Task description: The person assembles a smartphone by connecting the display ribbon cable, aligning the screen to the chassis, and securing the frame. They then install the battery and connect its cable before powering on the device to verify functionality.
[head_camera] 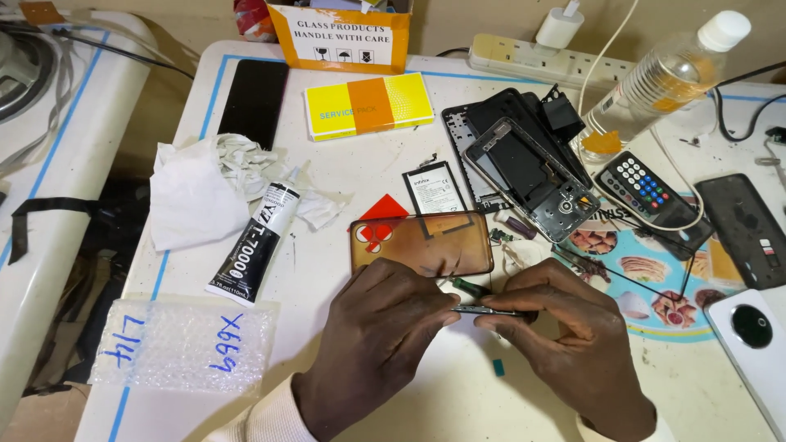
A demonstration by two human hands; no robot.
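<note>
Metal strip, thin and dark [485, 310], lying left-right, pinched at both ends: left hand [385, 327] and right hand [565, 327] closed on it, equally near, above white tabletop [458, 393].

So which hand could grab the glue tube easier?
Probably the left hand: the black glue tube lies on its side of the table, while the right hand is farther away, pinching the thin metal piece.
</note>
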